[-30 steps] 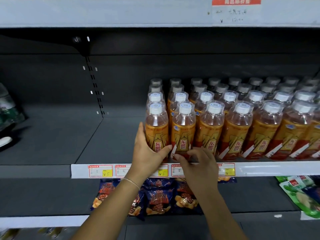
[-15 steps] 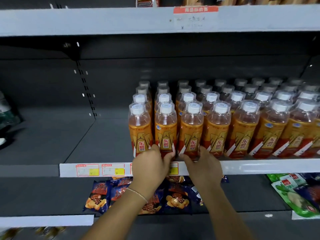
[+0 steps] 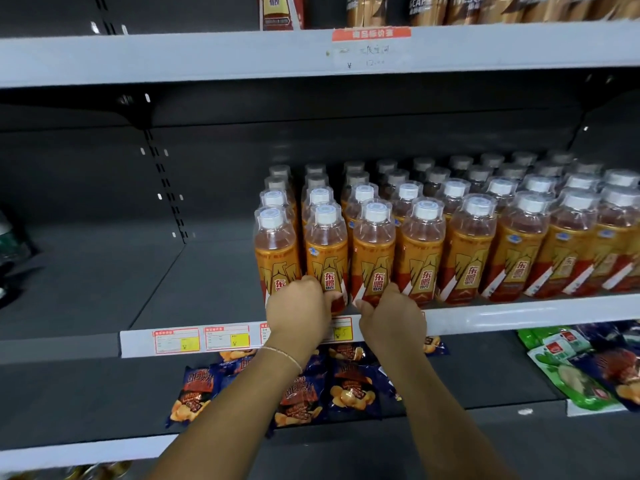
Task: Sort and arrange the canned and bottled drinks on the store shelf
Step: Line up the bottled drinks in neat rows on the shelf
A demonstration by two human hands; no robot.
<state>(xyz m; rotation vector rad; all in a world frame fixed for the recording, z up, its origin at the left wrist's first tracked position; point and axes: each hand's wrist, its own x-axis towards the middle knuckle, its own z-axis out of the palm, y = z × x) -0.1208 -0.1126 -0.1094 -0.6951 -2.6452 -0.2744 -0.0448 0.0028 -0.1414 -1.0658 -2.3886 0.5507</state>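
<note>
Bottles of clear plastic, filled with orange drink, white-capped under clear cup lids and wrapped in orange, gold and red labels, stand upright in tight rows on the right part of a dark grey metal shelf. The rows reach from the shelf's front edge back to its rear wall.

In the front row, counting from the shelf's bare left part, the left hand grips the foot of the second bottle, fingers curled and thumb across the label. It also covers the foot of the first bottle. The right hand grips the foot of the third bottle the same way, its fingertips hidden. A thin bracelet circles the left wrist.

On the shelf's white front rail sit red-bordered price tags with yellow corners. On the level below the shelf lie dark blue crisp packets and, further right, green snack packets. On the level above the shelf stand gold-brown cans, with an orange-headed paper label on that level's edge.
</note>
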